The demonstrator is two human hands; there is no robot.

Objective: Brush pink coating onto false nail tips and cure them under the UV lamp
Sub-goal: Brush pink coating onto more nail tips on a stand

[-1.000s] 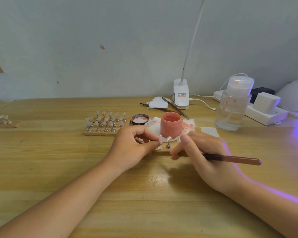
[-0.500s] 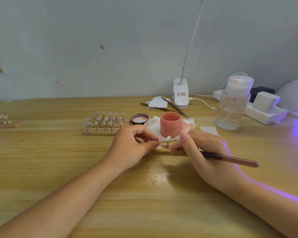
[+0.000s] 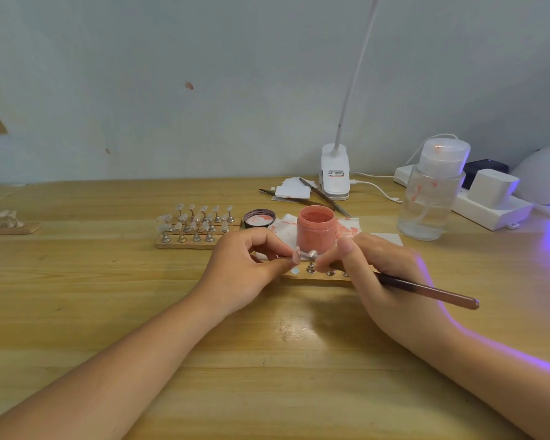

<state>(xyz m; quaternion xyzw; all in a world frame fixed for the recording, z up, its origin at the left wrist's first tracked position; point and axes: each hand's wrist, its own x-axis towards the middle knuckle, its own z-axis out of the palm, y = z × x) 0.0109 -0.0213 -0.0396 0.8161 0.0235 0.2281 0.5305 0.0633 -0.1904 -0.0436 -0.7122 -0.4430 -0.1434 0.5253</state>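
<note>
From the head camera: pink jar stands right behind both hands, its lid beside a rack of tips. Left hand pinches a nail tip on its metal stand; right hand grips the brush. Since a second ago, the tip is lifted and tilted sideways above the wooden strip.

Both hands, left and right, fingertips pinched, nearly touching, forearms converging.

Nail-art workstation: wooden table carrying racks of nail tips, pink jar, UV lamp far right.
</note>
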